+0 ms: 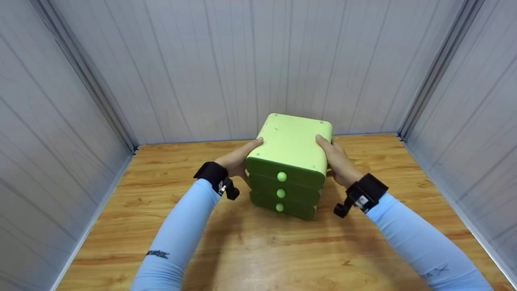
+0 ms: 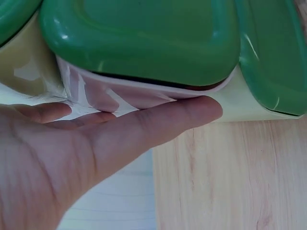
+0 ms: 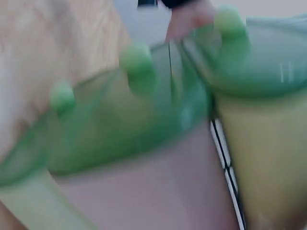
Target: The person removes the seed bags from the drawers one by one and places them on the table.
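A small three-drawer box point(image 1: 297, 137) with a pale yellow-green top, dark green drawer fronts point(image 1: 299, 176) and round light green knobs point(image 1: 281, 192) is held between both hands. It stands turned at a slight angle, knobs toward me. My left hand point(image 1: 238, 159) grips its left side, thumb at the top edge; in the left wrist view the fingers point(image 2: 158, 120) lie along the drawer sides. My right hand point(image 1: 339, 161) holds the right side, thumb over the top and the other fingers mostly hidden behind. The right wrist view, blurred, shows the drawer fronts point(image 3: 129, 129) close up.
A wood-grain tabletop point(image 1: 161, 194) lies under the box. Pale panelled walls stand behind point(image 1: 226, 72), at the left point(image 1: 48, 133) and at the right point(image 1: 476, 121). Black camera bands point(image 1: 213, 174) sit on both wrists, over light blue sleeves point(image 1: 181, 230).
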Available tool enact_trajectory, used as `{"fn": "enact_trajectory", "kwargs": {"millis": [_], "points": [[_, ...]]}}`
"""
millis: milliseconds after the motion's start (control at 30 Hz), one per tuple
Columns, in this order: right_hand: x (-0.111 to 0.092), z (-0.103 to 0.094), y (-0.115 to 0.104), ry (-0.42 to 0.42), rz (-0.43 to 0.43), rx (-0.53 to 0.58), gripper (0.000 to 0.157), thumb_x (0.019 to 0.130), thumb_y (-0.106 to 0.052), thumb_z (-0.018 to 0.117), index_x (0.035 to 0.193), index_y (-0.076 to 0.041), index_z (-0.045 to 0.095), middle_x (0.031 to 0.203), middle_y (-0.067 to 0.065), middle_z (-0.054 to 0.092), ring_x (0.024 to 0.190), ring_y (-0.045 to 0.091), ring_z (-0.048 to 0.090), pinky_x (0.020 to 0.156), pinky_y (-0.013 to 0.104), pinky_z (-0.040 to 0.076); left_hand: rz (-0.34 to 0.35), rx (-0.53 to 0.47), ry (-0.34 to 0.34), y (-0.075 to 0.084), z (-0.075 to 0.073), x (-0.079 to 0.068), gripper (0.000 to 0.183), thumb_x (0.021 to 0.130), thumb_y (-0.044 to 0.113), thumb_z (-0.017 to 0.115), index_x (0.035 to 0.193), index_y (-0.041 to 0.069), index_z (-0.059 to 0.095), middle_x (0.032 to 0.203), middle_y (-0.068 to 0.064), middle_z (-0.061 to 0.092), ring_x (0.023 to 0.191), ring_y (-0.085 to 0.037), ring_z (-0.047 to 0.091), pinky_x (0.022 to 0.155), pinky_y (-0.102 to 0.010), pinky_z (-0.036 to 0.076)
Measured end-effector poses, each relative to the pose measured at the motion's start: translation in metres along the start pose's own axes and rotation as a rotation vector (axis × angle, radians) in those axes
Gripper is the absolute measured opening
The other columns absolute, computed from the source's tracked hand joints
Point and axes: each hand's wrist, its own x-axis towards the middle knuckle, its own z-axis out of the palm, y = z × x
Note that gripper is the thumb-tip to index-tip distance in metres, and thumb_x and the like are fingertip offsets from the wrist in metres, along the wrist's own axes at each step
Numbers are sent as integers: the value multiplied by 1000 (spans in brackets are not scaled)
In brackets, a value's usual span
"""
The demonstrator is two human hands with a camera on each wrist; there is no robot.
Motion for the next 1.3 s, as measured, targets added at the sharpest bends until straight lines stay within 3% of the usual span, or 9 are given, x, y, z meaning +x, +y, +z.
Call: {"fn": "enact_trajectory", "kwargs": {"millis": [133,300,467,700,867,1000,1200,1300], "points": [[-18,9,2,-21,16,23,86,110,-65,46,175,-18,12,111,7,69,91,19,72,78,39,62,-18,-3,19,-1,1,-2,87,107,74,34,173,18,27,158,-22,54,154,-46,43,106,-89,38],[-39,18,8,-27,7,53,89,110,-58,52,176,-19,6,137,18,60,110,25,70,94,54,59,-38,-11,47,-4,4,-3,89,106,75,35,171,16,30,158,-23,53,155,-48,41,108,-90,35],[-45,20,12,-21,-7,95,87,112,-51,52,177,-23,1,149,22,51,119,29,65,102,59,53,-17,-16,65,-5,7,-3,88,106,73,37,172,16,28,158,-22,53,154,-46,42,106,-90,36],[-33,15,9,-27,-1,98,83,112,-51,51,177,-25,7,142,16,58,116,24,66,100,57,52,6,-25,90,-2,9,-2,86,107,73,38,172,16,30,155,-22,56,151,-47,46,104,-90,38],[-21,8,8,-39,19,75,87,110,-52,51,176,-17,8,153,21,51,133,35,58,113,67,45,19,-38,131,-1,12,-1,88,106,73,39,173,16,27,158,-23,52,150,-57,43,103,-89,40],[-11,3,8,-61,25,70,88,109,-52,52,176,-14,9,156,21,48,140,40,52,119,74,37,30,-42,162,-1,13,0,90,105,74,40,174,18,22,164,-26,41,148,-65,39,102,-86,44],[8,-4,7,-83,18,47,80,109,-53,52,174,-17,22,137,9,63,122,29,64,113,67,46,44,-53,199,0,12,4,94,104,75,42,177,24,12,178,-20,17,150,-69,32,103,-84,46],[18,-6,5,-98,21,39,82,109,-52,52,175,-18,19,154,16,54,134,36,59,118,71,41,51,-49,221,0,10,6,94,104,76,42,177,28,8,182,-16,4,151,-70,30,103,-83,47]]}}
